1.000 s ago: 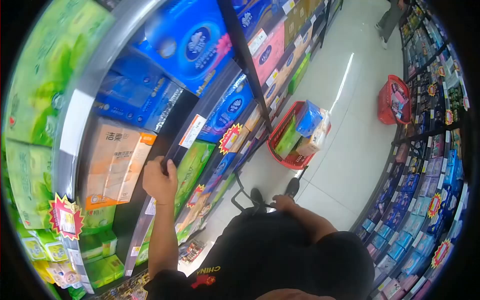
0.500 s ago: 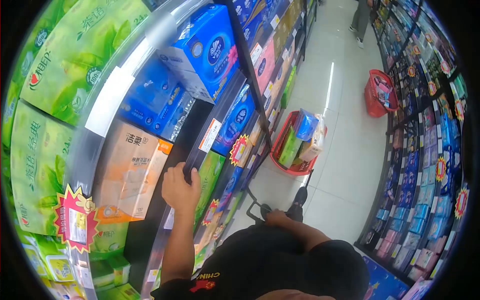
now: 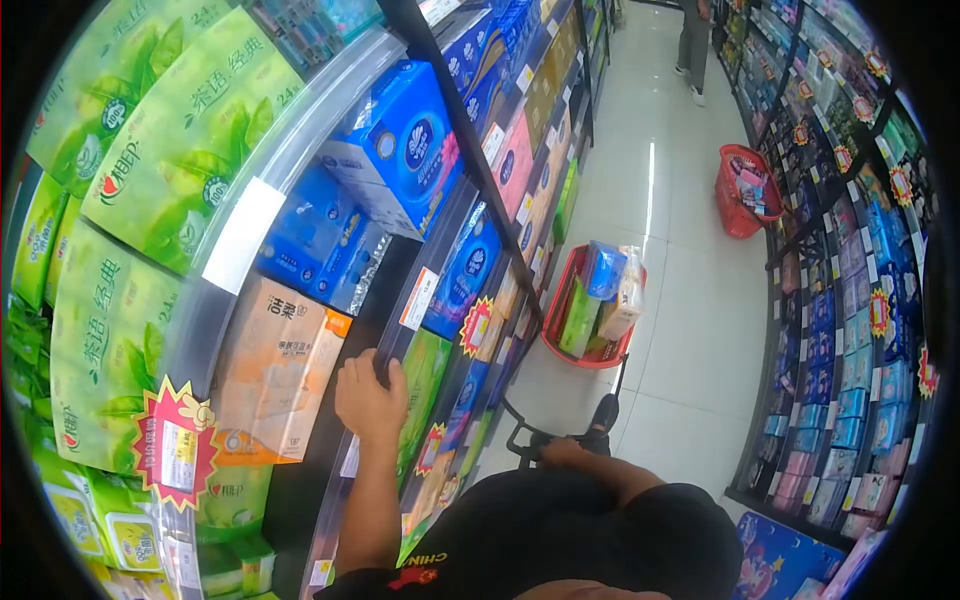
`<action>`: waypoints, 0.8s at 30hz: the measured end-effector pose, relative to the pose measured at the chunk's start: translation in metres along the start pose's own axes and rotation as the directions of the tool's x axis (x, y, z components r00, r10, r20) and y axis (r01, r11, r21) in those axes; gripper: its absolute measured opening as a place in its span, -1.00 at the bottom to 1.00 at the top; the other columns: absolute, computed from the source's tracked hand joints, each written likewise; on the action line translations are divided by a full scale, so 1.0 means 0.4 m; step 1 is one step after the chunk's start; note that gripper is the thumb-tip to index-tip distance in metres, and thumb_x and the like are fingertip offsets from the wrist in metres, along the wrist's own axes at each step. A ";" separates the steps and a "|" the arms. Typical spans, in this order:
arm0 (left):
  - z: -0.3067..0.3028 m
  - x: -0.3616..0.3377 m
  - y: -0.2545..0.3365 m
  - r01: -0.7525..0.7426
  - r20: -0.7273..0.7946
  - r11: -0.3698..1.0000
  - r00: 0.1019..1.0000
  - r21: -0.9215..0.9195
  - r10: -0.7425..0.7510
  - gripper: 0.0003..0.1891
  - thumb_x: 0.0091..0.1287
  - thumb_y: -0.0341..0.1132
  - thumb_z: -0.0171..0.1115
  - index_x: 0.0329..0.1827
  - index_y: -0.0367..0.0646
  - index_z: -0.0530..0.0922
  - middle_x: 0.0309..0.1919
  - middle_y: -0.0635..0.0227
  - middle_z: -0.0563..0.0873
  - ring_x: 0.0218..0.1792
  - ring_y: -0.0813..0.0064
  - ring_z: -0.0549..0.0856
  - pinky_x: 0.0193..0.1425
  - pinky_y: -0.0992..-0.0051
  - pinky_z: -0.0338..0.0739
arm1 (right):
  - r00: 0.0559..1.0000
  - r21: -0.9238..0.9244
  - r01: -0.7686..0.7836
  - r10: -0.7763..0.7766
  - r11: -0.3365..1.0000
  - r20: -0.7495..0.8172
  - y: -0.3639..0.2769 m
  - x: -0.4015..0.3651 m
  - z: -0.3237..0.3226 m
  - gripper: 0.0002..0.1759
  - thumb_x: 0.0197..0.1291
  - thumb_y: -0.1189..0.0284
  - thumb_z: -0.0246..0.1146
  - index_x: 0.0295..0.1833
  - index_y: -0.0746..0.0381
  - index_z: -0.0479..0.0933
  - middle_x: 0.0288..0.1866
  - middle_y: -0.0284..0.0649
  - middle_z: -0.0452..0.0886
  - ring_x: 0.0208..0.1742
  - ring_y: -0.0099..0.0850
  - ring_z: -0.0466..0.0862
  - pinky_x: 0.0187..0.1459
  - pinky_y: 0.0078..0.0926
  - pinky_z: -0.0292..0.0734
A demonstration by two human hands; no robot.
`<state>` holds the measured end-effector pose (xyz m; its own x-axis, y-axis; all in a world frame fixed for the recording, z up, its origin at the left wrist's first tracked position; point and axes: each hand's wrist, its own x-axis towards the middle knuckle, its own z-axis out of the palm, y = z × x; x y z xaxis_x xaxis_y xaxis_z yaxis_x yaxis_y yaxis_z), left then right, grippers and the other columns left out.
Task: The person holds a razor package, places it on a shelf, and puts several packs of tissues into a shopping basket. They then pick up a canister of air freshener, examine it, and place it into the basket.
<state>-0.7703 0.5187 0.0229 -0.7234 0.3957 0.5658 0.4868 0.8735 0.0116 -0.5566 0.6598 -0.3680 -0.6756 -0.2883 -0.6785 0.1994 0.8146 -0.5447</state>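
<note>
My left hand (image 3: 371, 397) is curled over the dark front edge of the shelf (image 3: 350, 385), thumb to the right. Just left of it stands an orange-and-white tissue pack (image 3: 285, 365); blue tissue packs (image 3: 318, 235) sit farther in on the same shelf. A larger blue tissue pack (image 3: 400, 140) rests higher up. Low in front of my body, my right hand (image 3: 563, 452) is closed round a black handle (image 3: 522, 436). Beyond it on the floor is a red basket (image 3: 567, 346) holding a green pack (image 3: 580, 318), a blue pack (image 3: 606, 270) and a pale pack (image 3: 622, 308).
Green tissue packs (image 3: 190, 150) fill the shelving at left. A second red basket (image 3: 738, 205) with goods stands on the tiled aisle (image 3: 680, 290) by the right-hand shelves (image 3: 830, 350). Farther along, a person (image 3: 692, 50) in grey trousers stands.
The view has shifted slightly, so the left shelves appear lower and farther right. Both hands keep their holds. The distant person appears a little farther left in view.
</note>
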 end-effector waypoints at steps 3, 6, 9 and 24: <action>0.004 0.001 0.002 -0.001 -0.027 1.000 1.000 -0.014 0.001 -0.69 0.19 -0.17 0.29 -0.10 -0.16 0.61 -0.34 0.28 0.57 -0.27 0.19 0.60 -0.25 0.23 0.49 | 0.998 0.066 -0.016 0.020 0.998 -0.066 -0.012 -0.069 -0.050 -0.48 0.27 -0.05 0.17 0.17 0.07 0.54 0.12 0.10 0.60 0.22 0.02 0.57 0.21 0.11 0.45; 0.002 -0.002 0.007 0.041 -0.002 0.999 0.999 -0.036 -0.041 -0.71 0.20 -0.18 0.29 -0.11 -0.16 0.61 -0.37 0.29 0.56 -0.29 0.20 0.59 -0.26 0.24 0.48 | 0.979 0.031 0.005 0.001 0.999 -0.206 -0.023 -0.127 -0.103 -0.53 0.33 -0.01 0.11 0.02 0.17 0.57 -0.11 0.02 0.70 0.02 -0.03 0.69 0.00 0.05 0.58; 0.003 0.001 0.015 0.051 -0.060 0.992 0.996 -0.117 -0.058 -0.73 0.19 -0.25 0.30 -0.10 -0.17 0.61 -0.34 0.27 0.59 -0.27 0.21 0.61 -0.21 0.26 0.50 | 0.955 -0.005 0.032 -0.032 0.999 -0.293 0.014 -0.119 -0.139 -0.52 0.31 -0.01 0.13 0.03 0.17 0.55 -0.12 0.03 0.69 -0.01 -0.02 0.70 -0.06 0.01 0.62; 0.220 -0.188 0.326 0.170 0.291 0.720 0.956 -0.673 0.046 -0.80 0.26 -0.37 0.28 -0.09 -0.20 0.63 -0.39 0.24 0.61 -0.46 0.34 0.60 -0.35 0.38 0.50 | 0.894 0.058 0.066 -0.033 0.996 -0.446 0.119 -0.248 -0.389 -0.70 0.29 0.30 0.05 -0.03 0.29 0.50 -0.25 0.16 0.67 -0.17 0.12 0.71 -0.16 0.09 0.58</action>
<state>-0.6956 0.6277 -0.0908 -0.8113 0.5009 0.3014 0.5568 0.5050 0.6596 -0.5906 0.8054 -0.2501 -0.9275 -0.0601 -0.3691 0.1955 0.7634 -0.6157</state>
